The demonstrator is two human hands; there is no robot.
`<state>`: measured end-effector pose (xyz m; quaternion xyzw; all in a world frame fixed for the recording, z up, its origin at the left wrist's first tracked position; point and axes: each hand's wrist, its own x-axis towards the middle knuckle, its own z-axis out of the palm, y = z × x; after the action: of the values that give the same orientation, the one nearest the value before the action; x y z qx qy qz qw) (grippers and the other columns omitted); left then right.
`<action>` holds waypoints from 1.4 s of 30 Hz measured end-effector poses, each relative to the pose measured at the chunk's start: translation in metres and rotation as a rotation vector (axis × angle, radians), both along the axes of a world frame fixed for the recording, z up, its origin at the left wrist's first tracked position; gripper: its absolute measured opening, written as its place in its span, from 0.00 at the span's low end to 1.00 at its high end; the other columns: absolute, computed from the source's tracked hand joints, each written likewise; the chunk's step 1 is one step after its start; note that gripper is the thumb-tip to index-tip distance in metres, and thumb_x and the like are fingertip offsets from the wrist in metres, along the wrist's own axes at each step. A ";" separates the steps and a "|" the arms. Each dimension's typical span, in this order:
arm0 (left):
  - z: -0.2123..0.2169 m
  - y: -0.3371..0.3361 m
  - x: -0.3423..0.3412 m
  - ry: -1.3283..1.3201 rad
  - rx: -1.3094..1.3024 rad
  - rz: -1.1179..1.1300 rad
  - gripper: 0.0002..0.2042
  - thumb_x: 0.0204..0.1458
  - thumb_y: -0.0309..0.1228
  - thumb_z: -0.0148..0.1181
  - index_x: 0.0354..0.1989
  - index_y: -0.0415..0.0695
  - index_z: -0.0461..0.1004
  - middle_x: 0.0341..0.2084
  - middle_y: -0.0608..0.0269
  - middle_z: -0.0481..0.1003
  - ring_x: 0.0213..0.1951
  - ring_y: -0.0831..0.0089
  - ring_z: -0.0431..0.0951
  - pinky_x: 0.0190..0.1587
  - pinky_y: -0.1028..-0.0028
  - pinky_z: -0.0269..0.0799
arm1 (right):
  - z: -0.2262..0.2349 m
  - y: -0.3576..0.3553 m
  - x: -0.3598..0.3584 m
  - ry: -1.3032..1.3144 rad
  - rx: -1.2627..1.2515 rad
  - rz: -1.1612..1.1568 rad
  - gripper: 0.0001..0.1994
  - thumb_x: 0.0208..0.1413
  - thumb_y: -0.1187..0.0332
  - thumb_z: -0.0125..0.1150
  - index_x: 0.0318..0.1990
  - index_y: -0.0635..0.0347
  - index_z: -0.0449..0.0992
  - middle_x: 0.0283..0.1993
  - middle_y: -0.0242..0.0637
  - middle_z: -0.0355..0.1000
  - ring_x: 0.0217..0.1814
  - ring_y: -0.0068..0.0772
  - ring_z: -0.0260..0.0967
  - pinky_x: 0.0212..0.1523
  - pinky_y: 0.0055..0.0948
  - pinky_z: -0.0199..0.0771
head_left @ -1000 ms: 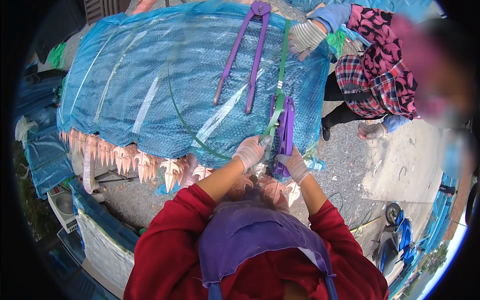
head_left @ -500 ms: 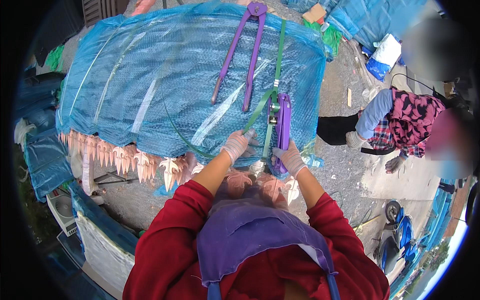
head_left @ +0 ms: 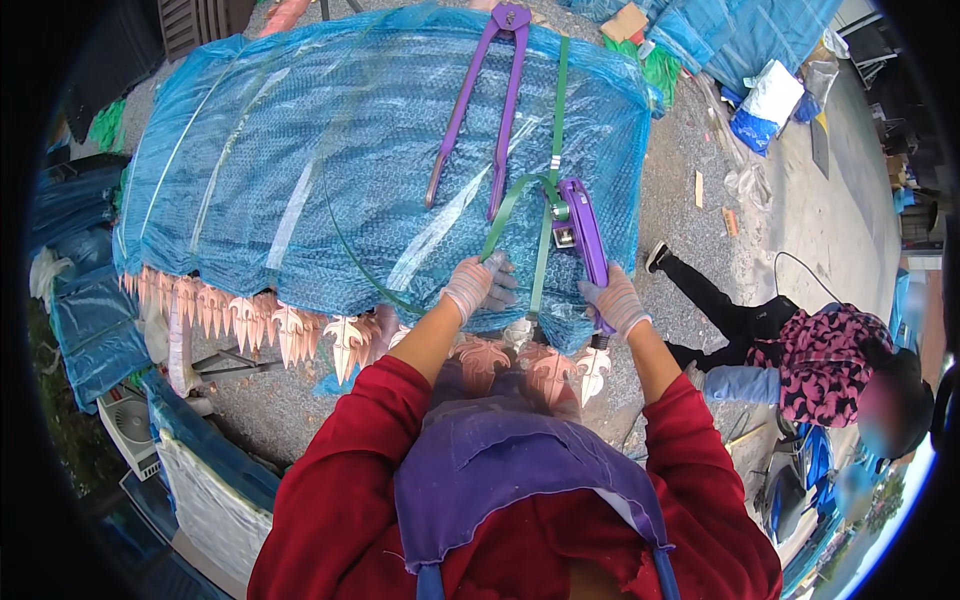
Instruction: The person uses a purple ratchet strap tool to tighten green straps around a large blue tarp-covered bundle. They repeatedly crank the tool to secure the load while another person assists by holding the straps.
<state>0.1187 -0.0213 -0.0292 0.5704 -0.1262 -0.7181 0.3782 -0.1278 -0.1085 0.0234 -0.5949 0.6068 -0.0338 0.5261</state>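
Some right fingers point(head_left: 592, 291) closed around tensioner point(head_left: 588, 238)

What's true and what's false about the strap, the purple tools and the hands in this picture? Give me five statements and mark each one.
1. The long-handled purple tool and the green strap both lie on the blue wrap. True.
2. The long-handled purple tool lies to the right of the green strap. False: it lies to the left.
3. The right hand holds the purple strapping tool. True.
4. Both hands are without gloves. False: the right hand and the left hand both wear thin gloves.
5. Pale pink carved pieces show below the wrap's near edge. True.
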 end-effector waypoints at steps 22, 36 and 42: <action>0.023 -0.011 -0.001 -0.109 0.053 -0.067 0.17 0.53 0.38 0.58 0.44 0.39 0.69 0.31 0.55 0.76 0.27 0.63 0.80 0.25 0.67 0.78 | 0.140 -0.096 -0.072 0.422 0.097 0.376 0.21 0.47 0.66 0.64 0.45 0.65 0.63 0.23 0.38 0.68 0.17 0.29 0.68 0.17 0.29 0.68; 0.075 0.013 -0.031 -0.072 -0.306 -0.680 0.12 0.52 0.36 0.61 0.41 0.44 0.74 0.24 0.69 0.74 0.26 0.82 0.72 0.29 0.78 0.70 | 0.024 0.124 -0.068 -0.497 0.269 -0.599 0.21 0.43 0.72 0.63 0.47 0.62 0.67 0.34 0.32 0.70 0.32 0.24 0.69 0.35 0.22 0.72; 0.106 0.027 -0.071 -0.399 -0.626 -0.803 0.16 0.50 0.41 0.61 0.42 0.44 0.74 0.29 0.57 0.78 0.32 0.67 0.77 0.37 0.70 0.71 | 0.057 0.139 -0.030 -0.597 0.301 -0.514 0.22 0.40 0.68 0.60 0.47 0.64 0.70 0.36 0.35 0.72 0.34 0.26 0.71 0.36 0.23 0.73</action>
<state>0.0475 0.0061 0.0772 0.4629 -0.6110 -0.6119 0.1949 -0.1580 0.0304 0.0807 -0.3049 0.5545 -0.2456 0.7343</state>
